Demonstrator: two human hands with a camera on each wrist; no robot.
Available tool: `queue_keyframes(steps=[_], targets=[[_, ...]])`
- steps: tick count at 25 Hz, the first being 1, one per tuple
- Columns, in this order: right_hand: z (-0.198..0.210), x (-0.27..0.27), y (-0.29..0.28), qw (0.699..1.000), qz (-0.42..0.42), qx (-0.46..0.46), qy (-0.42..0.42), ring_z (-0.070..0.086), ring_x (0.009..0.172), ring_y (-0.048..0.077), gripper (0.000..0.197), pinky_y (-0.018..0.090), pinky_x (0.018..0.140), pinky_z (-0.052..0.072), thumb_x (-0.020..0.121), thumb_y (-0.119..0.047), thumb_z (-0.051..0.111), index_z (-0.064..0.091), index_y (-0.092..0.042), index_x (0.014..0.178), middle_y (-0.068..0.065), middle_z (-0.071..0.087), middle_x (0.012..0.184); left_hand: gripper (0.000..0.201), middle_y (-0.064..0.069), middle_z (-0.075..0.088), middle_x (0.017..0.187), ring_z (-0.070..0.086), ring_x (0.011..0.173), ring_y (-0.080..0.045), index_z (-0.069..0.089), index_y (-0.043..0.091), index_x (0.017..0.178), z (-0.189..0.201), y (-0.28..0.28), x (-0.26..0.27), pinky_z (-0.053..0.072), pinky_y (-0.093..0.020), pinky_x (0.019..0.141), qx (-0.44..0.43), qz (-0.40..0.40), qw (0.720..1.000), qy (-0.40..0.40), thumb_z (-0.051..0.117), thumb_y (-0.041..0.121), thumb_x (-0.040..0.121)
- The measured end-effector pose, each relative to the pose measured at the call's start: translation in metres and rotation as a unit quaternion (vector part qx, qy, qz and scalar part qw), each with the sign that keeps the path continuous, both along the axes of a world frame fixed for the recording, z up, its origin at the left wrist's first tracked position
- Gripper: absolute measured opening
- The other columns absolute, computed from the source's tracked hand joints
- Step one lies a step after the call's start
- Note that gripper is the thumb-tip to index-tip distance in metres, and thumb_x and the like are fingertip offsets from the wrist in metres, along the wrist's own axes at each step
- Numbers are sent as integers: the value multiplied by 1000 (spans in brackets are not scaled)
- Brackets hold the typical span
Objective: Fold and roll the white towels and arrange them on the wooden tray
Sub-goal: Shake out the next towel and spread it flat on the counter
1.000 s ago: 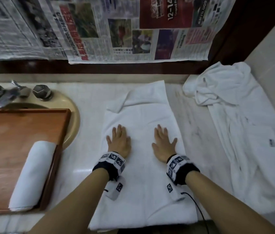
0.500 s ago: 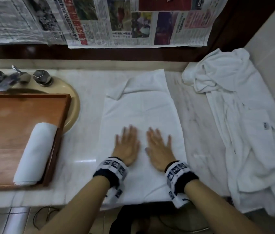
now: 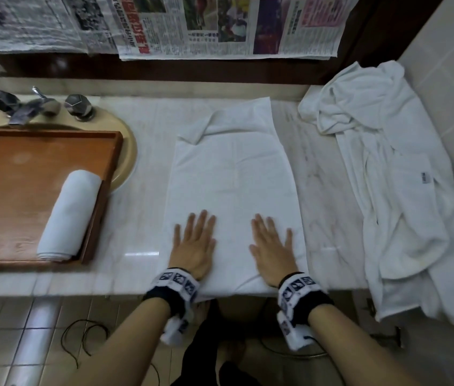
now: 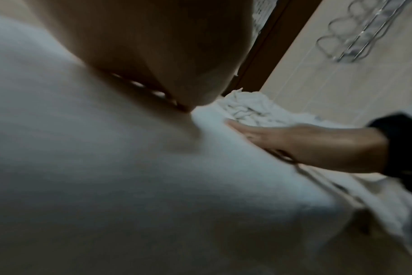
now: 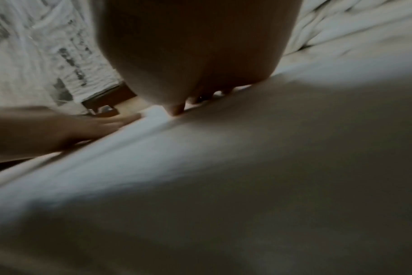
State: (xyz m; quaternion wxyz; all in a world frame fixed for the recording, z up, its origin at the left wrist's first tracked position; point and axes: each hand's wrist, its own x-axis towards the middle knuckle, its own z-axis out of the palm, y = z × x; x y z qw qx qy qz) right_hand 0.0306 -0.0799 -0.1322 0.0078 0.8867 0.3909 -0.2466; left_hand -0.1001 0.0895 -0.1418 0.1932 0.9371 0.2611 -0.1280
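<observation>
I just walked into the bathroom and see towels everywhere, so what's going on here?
A person is folding towels on the counter beside the sink. The left hand and the right hand both press flat on the near end of a folded towel spread lengthwise, not yet rolled. One rolled towel already lies on the wooden tray to the left. More towels lie in a loose pile on the right.
</observation>
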Motion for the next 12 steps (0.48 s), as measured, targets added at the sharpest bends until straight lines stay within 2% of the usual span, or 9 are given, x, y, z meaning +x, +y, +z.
queue_keyframes(steps=[2,3,4,5,7,9,12], targets=[[2,22,-23,990,-132,-39,-22,-21,146,19,62,63,112,-7,104,-41,18,-14,-19,153,-7,-28,157,61,6,-19,160,-17,148,-20,-5,26,155,-1,26,-20,-12,-50,117,28,136,990,38,8,47,99],[6,22,-26,987,-153,-42,-27,-22,146,20,64,64,111,-9,103,-42,18,-15,-18,153,-5,-26,158,62,3,-17,161,-18,148,-22,-5,22,155,4,29,-21,-13,-50,117,27,164,985,45,9,46,99],[7,13,-22,991,-126,-12,-42,-21,146,20,64,63,111,-11,103,-40,19,-14,-17,153,-4,-24,159,65,0,-16,161,-17,148,-22,-4,18,155,7,18,-14,-13,-49,116,21,150,988,18,5,47,97],[7,-2,-10,997,-66,20,-46,-20,147,20,63,62,111,-11,103,-38,19,-13,-16,153,-3,-21,160,68,0,-15,161,-15,148,-21,-4,17,155,9,0,-1,-13,-46,116,6,101,995,-22,1,49,95],[-3,-33,7,998,31,49,-23,-18,147,19,60,60,115,-8,101,-39,9,-10,-17,153,-3,-17,161,63,2,-14,162,-16,148,-17,-4,18,155,6,-46,15,-13,-41,117,-36,9,998,-51,1,45,98],[-16,-40,3,996,44,64,-47,-13,148,17,63,56,117,-5,97,-43,2,-4,-19,155,-4,-10,162,60,5,-13,162,-18,147,-14,-3,21,155,-6,-62,9,-14,-41,119,13,-14,999,-44,1,43,99],[-24,-25,-17,994,21,78,-79,-4,150,15,62,51,118,0,98,-44,13,11,-21,155,-5,0,163,60,9,-8,161,-12,148,-13,1,28,155,-17,-43,-12,-10,-43,119,72,25,996,-54,7,47,98]])
